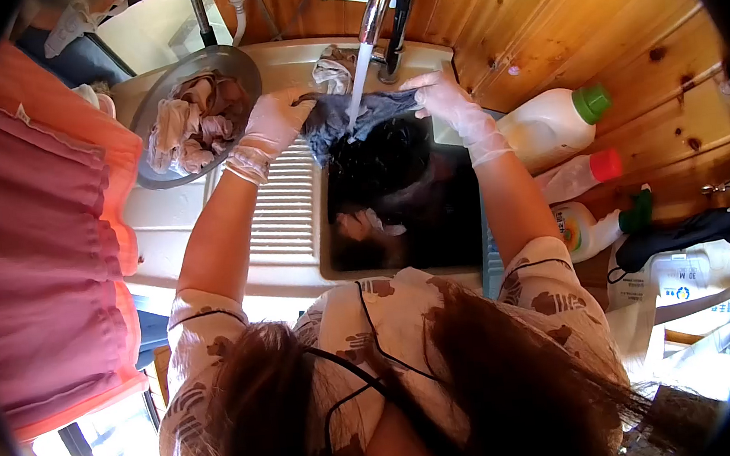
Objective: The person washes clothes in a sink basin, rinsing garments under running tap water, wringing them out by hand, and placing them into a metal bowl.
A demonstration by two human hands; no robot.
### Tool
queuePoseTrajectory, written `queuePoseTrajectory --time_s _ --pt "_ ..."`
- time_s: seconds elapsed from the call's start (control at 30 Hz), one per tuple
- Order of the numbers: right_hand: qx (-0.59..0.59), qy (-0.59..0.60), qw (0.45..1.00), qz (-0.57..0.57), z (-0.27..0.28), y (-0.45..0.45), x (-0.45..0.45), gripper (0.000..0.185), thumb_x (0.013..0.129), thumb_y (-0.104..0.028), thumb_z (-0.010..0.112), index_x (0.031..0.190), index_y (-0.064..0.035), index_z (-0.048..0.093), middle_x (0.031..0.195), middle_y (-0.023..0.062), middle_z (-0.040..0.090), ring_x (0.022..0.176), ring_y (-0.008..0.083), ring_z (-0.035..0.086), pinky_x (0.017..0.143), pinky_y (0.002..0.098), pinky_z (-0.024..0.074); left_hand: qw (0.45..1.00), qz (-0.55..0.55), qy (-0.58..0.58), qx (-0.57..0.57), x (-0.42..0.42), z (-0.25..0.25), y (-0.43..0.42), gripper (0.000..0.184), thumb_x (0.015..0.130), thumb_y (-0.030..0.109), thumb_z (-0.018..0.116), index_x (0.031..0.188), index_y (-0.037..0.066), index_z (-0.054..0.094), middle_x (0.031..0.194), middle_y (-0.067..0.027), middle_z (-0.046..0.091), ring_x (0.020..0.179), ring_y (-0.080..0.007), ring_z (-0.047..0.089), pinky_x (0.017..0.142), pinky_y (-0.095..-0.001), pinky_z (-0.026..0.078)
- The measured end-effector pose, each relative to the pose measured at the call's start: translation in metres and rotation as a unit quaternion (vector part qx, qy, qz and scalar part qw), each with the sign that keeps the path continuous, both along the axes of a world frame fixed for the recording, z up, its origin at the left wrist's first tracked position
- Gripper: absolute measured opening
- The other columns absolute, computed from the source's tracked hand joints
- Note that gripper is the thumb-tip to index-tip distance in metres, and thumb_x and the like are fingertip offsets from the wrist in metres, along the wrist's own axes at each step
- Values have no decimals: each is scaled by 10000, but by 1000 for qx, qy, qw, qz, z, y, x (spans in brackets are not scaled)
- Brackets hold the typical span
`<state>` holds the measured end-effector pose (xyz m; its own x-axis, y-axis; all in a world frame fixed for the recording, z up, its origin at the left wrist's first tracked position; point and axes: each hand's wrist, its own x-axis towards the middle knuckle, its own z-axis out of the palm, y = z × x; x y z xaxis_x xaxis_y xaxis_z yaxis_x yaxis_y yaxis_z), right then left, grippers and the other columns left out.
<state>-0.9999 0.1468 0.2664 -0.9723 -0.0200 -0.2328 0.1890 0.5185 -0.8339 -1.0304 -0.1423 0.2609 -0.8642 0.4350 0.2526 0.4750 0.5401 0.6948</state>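
Between my two gloved hands a wet dark grey-blue cloth [340, 119] is stretched out under the running tap [378, 3]. My left hand [272, 121], in a thin whitish glove, pinches the cloth's left end. Its right end is gripped by my right hand [445, 99], gloved the same way. Water falls onto the middle of the cloth. Below it is the sink basin [326, 262], full of dark water with dark fabric and a pale pinkish piece [373, 225] partly showing. What kind of garment the cloth is, I cannot tell.
A grey bowl [146, 125] of pale crumpled laundry [191, 126] stands left, beside the ribbed washboard [285, 209]. Behind the basin lies a small pale cloth [334, 70]. Right are a green-capped bottle [547, 128], a red-capped bottle [573, 175] and a spray bottle [587, 230]. Pink towels [46, 256] hang left.
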Motion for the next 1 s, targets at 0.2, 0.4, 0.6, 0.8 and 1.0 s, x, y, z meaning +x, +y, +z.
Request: queuePoseTrajectory --time_s 0.2,0.4,0.6,0.8,1.0 --pt "-208 -51 975 -52 9 -10 13 389 778 38 390 1109 22 593 1006 114 625 825 202 625 714 321 551 971 64 -179 142 -7 6 10 380 879 265 593 1102 -41 573 938 -101 648 845 -175 597 768 -297 486" --pt "-441 -99 892 -4 9 -29 8 435 854 -69 512 1278 -1 444 1128 167 561 987 288 592 793 450 524 914 -37 -323 243 8 9 40 388 869 307 607 1153 45 568 1010 -110 645 877 -166 603 838 -277 491" --pt "-72 -22 994 79 -20 -68 -4 416 744 -273 745 1053 -28 613 869 47 664 764 160 614 639 301 515 925 -24 -277 258 1 -34 55 516 914 470 481 994 -27 591 891 -101 612 787 -185 578 698 -305 515" --pt "-34 72 997 -21 -47 -84 1 218 763 -127 655 941 -9 612 835 105 660 750 187 613 697 310 475 678 239 -533 446 37 -85 60 524 913 457 451 1246 52 469 1172 -127 564 1079 -278 519 884 -459 439" --pt "-471 52 873 -116 -19 -93 44 253 789 55 477 997 -28 594 919 66 632 774 140 596 691 233 485 434 68 -625 645 35 -127 83 560 879 590 379 1237 174 488 1209 -56 553 1165 -271 453 976 -506 358"
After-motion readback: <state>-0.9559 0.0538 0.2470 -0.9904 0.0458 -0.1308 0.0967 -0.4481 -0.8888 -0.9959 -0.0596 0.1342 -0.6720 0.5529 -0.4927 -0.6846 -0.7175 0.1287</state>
